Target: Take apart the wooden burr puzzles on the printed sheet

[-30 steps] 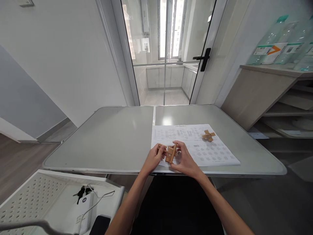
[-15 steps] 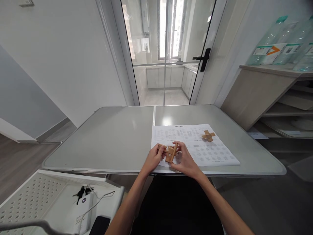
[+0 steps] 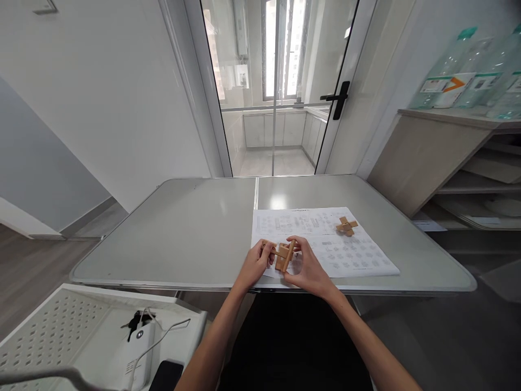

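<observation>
Wooden puzzle (image 3: pixel 284 254) held over instruction sheet (image 3: pixel 350 255).
It is gripped by closed fingers of left hand (image 3: pixel 255 264) and right hand (image 3: pixel 308 267).

Left hand (image 3: pixel 255 264) and right hand (image 3: pixel 308 267) meet close together, fingers curled, forearms angled inward

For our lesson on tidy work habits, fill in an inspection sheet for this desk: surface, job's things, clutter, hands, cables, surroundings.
Surface: grey table, a seam down the middle.
Job's things: wooden puzzle held over the printed sheet; second wooden cross lying on the sheet.
Clutter: nothing seen on the table.
Hands: left hand and right hand both grip the wooden puzzle.
Cables: white cable in the white tray, lower left.
Surroundings: glass door ahead; shelf with bottles, right.
</observation>
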`<state>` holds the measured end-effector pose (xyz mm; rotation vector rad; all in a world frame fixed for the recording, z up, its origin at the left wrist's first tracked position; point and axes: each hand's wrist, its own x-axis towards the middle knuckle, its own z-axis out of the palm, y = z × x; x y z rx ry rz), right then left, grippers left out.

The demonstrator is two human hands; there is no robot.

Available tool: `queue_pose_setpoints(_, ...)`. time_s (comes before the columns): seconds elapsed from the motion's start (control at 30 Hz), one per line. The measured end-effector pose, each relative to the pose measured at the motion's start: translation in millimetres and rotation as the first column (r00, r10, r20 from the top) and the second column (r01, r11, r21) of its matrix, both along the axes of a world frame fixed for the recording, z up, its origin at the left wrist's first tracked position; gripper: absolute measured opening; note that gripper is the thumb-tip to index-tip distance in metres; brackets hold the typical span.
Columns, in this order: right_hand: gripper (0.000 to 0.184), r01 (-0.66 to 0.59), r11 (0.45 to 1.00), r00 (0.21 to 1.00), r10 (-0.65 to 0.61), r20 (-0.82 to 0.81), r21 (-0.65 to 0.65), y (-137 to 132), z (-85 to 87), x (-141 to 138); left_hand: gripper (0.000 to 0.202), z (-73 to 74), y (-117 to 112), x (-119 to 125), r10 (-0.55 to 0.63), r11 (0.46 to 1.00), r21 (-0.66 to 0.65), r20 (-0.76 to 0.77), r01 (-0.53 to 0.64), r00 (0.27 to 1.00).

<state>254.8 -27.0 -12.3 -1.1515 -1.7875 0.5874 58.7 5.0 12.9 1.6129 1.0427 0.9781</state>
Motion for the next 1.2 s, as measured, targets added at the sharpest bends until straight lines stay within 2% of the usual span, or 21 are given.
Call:
queue_pose_setpoints(0.2,0.080,0.013,1.000,1.000,-0.013,-0.003,0.016,1.5,-3.2,-0.4,0.043,-2.6,1.1,-0.9,0.011,1.000,0.008,0.007,-0.011,1.000)
queue_pose_setpoints(0.5,0.076,0.011,1.000,1.000,-0.011,0.018,-0.005,-2.2,3.4,-0.6,0.042,-2.2,1.3,0.1,0.008,1.000,0.001,0.038,-0.008,0.999)
queue_pose_setpoints(0.8,0.083,-0.009,1.000,1.000,0.009,0.002,0.011,0.1,-0.3,-1.8,0.041,-5.1,3.5,-0.5,-0.070,0.997,-0.030,0.116,0.074,0.991)
queue_pose_setpoints(1.2,0.074,-0.021,0.999,1.000,0.021,0.004,0.040,-2.8,10.4,-2.0,0.045,-1.1,1.1,0.1,-0.042,0.998,-0.035,0.085,0.045,0.996)
